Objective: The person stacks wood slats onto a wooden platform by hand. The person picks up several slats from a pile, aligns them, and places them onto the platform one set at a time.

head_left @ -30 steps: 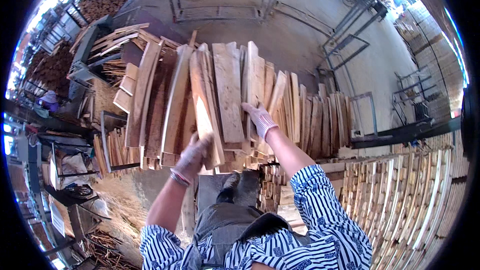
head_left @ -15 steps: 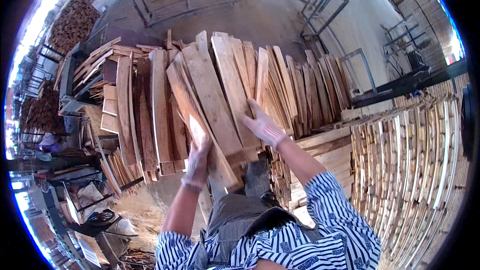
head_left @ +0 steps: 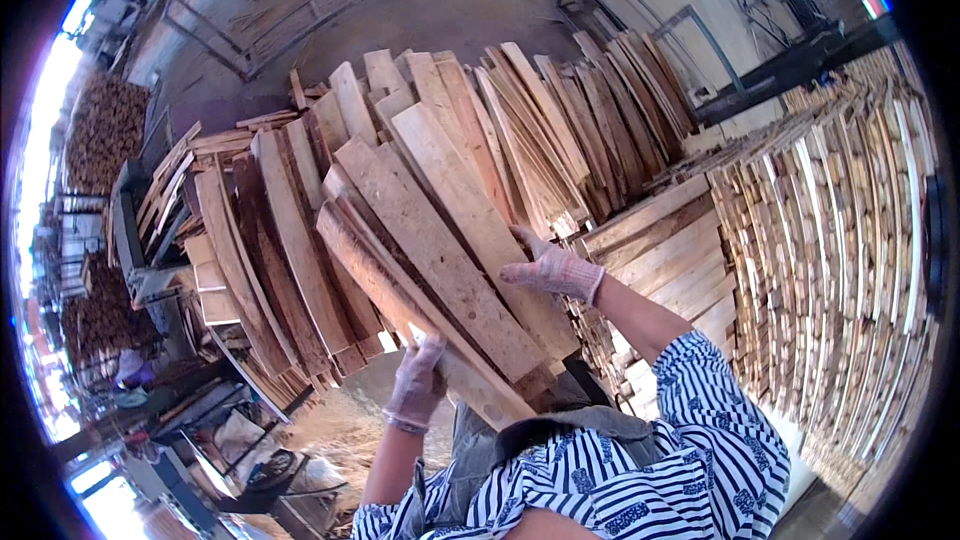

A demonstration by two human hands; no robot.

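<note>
Several wooden boards (head_left: 440,250) lie side by side between my hands, their near ends close to my apron. My left hand (head_left: 415,385), in a pale knit glove, grips the leftmost bark-edged board (head_left: 370,270) near its lower end, fingers partly hidden beneath it. My right hand (head_left: 553,268), gloved too, is closed on the right edge of the group, against a wide pale board (head_left: 470,210). The boards' far ends rest over a long row of upright-leaning planks (head_left: 590,130).
A tall stack of sawn lumber (head_left: 820,280) stands to my right, with flat boards (head_left: 660,270) beside it. Metal frames (head_left: 310,20) stand on the floor beyond. At left are a metal rack (head_left: 135,240), scrap and a person in a pale purple hat (head_left: 132,368).
The boards between my hands have come nearer to my body and slanted more, with both hands moving along. My view has turned, so the surroundings appear shifted.
</note>
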